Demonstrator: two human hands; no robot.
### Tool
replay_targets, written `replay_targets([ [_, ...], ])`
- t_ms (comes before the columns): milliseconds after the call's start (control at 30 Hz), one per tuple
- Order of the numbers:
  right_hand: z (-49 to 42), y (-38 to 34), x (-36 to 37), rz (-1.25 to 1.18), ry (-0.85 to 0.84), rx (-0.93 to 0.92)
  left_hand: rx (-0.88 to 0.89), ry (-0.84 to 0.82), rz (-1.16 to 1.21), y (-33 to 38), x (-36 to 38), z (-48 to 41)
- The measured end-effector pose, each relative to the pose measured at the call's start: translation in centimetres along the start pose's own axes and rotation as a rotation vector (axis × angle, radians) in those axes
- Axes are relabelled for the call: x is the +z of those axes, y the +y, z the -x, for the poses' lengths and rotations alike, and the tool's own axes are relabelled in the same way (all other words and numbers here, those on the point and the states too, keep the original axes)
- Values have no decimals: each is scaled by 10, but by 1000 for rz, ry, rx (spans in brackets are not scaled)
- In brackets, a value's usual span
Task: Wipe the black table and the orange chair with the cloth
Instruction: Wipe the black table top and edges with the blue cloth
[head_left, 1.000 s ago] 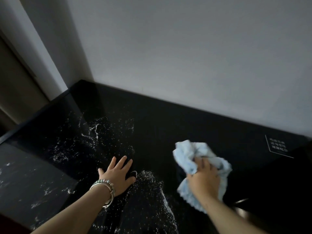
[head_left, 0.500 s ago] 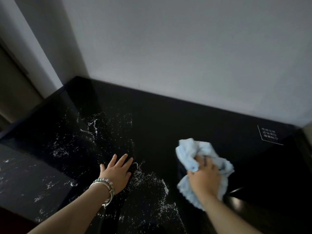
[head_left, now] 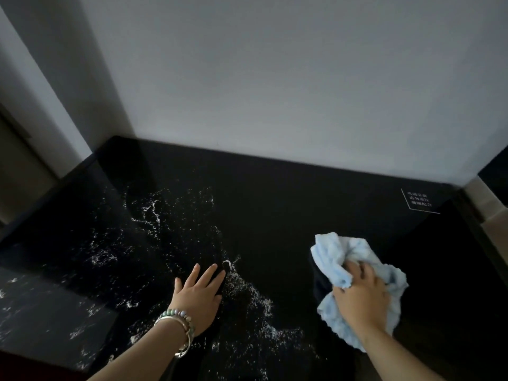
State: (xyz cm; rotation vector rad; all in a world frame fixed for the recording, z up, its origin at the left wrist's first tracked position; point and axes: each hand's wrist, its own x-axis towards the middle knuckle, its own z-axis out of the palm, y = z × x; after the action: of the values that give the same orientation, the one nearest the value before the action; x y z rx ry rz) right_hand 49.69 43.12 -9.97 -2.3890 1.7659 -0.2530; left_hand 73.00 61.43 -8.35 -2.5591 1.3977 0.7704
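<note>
The black table (head_left: 275, 204) fills the lower half of the view, its glossy top speckled with white droplets or powder on the left and middle. My right hand (head_left: 360, 295) grips a bunched light blue cloth (head_left: 346, 259) and presses it onto the table's right part. My left hand (head_left: 198, 295), with bracelets at the wrist, lies flat on the table amid the white specks, fingers straight. No orange chair is in view.
A grey wall (head_left: 275, 92) rises along the table's far edge. A white-lined label with text (head_left: 419, 202) sits on the table's far right corner. The table's left edge (head_left: 41, 204) drops off beside a beige panel. A strip of floor (head_left: 492, 207) shows past the right edge.
The cloth and my right hand have slid a little to the right over the table. My left hand stays flat in nearly the same spot. The view has shifted slightly.
</note>
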Motion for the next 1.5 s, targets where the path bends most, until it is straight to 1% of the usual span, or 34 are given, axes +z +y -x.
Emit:
replay_targets([
  [67,31,-25,9,-24,-44,-87,4,19,-4,0,3,2],
  [167,65,-64,11,-170,-56,-365,9,48,16,5,8,10],
  [200,67,-73,6,-237,-66,-413,12,47,20,7,9,13],
  [233,64,-75,2,-299,-57,-421,14,42,19,8,10,17],
  [300,48,-66,-10,-380,72,-340,21,28,14,9,11,21],
  [333,36,-54,-17,-359,142,-273,23,24,16,9,12,22],
  [367,24,-37,-23,-304,165,-210,24,25,20,10,13,23],
  [400,16,-15,-29,-215,131,-132,22,30,27,11,14,23],
  [467,18,32,-42,-43,-75,74,10,49,45,14,16,23],
  [500,26,47,-45,21,-110,166,4,56,54,15,17,23],
  [533,37,55,-45,68,-101,233,-1,59,58,17,18,24],
  [600,60,47,-41,74,-62,259,-13,62,64,22,21,28],
  [633,69,35,-36,25,-79,217,-19,62,70,26,22,30],
  [700,87,5,-26,-78,-145,87,-31,66,80,32,26,36],
  [800,104,-26,-7,-160,-168,-151,-45,81,79,36,30,41],
  [867,101,-27,-6,-274,-120,-220,-42,76,87,34,33,44],
  [900,97,-21,-8,-314,-29,-220,-34,65,87,33,35,46],
  [933,92,-7,-11,-312,79,-178,-24,54,80,32,37,49],
  [967,87,9,-16,-266,131,-87,-16,43,69,30,39,53],
  [1033,80,41,-27,-140,64,158,0,34,53,27,43,60],
  [1067,78,50,-30,-116,35,255,8,35,47,27,44,63],
  [1100,81,51,-33,-102,15,304,14,39,40,27,44,66],
  [1133,88,42,-32,-88,-10,286,18,44,39,27,45,66],
  [1200,105,14,-20,-102,-19,104,23,68,65,25,42,67],
  [1267,115,-11,-3,-214,-31,-89,39,147,165,21,39,66],
  [1300,112,-22,2,-276,-35,-140,39,203,243,17,36,67],
  [1367,99,-45,-1,-410,23,-127,27,314,394,4,25,68],
  [1400,92,-58,-7,-482,73,-95,28,361,451,-4,17,69],
  [1433,87,-72,-14,-518,133,-100,26,398,507,-15,10,70],
  [1500,87,-109,-26,-530,219,-202,-7,443,673,-40,-9,72],
])
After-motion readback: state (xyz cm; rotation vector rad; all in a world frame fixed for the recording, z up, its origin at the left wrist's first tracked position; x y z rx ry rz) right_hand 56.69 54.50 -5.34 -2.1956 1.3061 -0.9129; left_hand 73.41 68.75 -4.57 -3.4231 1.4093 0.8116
